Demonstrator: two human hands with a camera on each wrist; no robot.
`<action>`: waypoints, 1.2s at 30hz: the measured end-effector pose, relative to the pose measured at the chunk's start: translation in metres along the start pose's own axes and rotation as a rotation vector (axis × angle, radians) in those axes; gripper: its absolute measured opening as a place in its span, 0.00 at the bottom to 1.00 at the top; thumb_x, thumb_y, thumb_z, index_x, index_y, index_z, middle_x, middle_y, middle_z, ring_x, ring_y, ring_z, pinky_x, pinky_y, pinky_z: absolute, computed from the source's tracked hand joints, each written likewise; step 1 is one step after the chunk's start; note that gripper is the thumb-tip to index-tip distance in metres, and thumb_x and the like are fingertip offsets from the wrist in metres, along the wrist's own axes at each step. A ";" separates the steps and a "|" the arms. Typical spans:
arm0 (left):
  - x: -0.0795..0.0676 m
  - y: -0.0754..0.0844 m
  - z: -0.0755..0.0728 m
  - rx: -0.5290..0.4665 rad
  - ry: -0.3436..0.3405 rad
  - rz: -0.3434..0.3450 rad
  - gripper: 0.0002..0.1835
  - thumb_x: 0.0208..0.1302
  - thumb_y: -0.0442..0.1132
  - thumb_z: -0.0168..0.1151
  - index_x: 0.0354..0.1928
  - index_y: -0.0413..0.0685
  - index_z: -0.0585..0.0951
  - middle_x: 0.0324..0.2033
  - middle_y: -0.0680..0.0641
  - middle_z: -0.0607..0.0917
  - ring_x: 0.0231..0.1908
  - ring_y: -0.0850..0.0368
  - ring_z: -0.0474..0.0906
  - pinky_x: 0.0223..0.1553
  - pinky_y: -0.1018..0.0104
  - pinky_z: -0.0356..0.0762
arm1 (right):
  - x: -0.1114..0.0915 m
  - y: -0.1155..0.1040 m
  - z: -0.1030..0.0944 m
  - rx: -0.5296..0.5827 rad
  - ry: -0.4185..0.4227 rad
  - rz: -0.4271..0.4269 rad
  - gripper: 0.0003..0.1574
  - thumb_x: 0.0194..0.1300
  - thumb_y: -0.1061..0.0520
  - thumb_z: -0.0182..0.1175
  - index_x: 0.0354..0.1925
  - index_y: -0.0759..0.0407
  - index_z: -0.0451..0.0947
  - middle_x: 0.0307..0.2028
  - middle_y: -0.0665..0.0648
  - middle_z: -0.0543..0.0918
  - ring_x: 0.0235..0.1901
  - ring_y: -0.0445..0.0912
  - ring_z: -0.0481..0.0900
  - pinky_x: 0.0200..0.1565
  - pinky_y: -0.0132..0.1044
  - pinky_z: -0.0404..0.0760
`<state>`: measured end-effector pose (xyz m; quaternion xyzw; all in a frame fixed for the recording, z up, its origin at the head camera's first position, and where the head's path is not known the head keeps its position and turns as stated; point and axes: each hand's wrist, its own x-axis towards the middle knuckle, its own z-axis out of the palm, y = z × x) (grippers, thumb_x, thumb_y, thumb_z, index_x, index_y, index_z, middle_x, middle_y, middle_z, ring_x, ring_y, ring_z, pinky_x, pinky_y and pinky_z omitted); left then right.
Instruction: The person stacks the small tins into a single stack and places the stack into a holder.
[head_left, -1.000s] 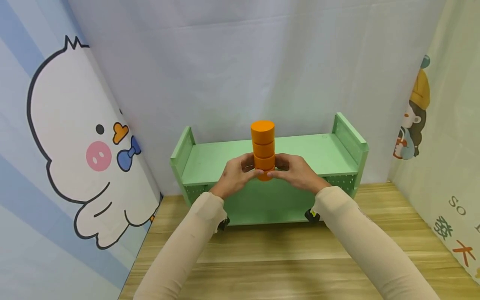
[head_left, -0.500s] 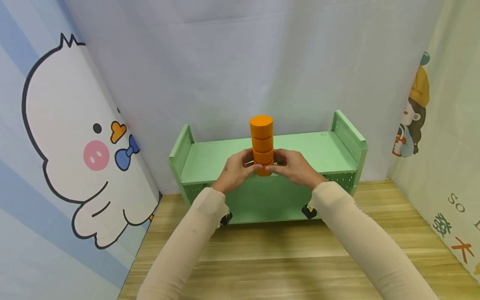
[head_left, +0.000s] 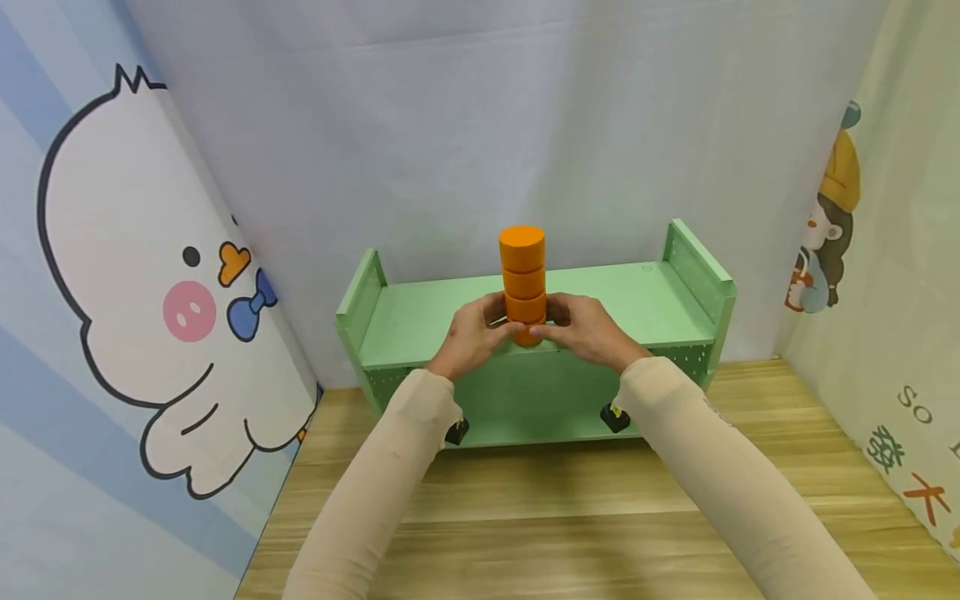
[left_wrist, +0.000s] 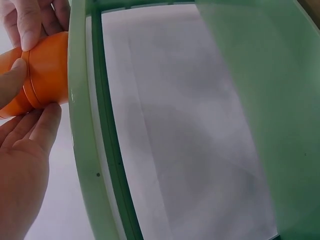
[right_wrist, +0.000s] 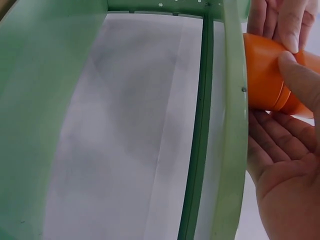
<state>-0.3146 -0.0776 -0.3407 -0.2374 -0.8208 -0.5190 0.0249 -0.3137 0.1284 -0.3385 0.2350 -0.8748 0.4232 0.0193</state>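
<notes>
In the head view a tall upright stack of several orange cylinders (head_left: 522, 267) stands at the front edge of a green shelf (head_left: 408, 321). My left hand (head_left: 468, 337) grips the lowest part of the stack from the left, its thumb across the front. From the right my right hand (head_left: 588, 332) holds the same part, thumb tip close to the other. Both wrist views show the lower orange cylinders (left_wrist: 47, 70) between the two hands, with the base against the green board (right_wrist: 232, 130). Whether it fully rests there cannot be told.
Upright end panels (head_left: 701, 262) bound the shelf top on both sides. Two small black objects (head_left: 616, 417) sit at its lower front. A wooden table (head_left: 540, 533) lies beneath, and a pale curtain (head_left: 420, 142) hangs behind.
The orange stack and both hands have moved slightly forward and up in the head view, over the shelf's front edge. The grip looks unchanged. The head view has shifted a little.
</notes>
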 end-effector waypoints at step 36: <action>0.000 0.000 0.002 0.059 0.004 -0.025 0.32 0.70 0.36 0.62 0.74 0.45 0.65 0.69 0.44 0.72 0.68 0.51 0.69 0.64 0.62 0.74 | 0.002 0.001 0.000 -0.042 -0.023 -0.009 0.40 0.68 0.53 0.66 0.73 0.62 0.64 0.64 0.64 0.76 0.60 0.58 0.77 0.60 0.53 0.79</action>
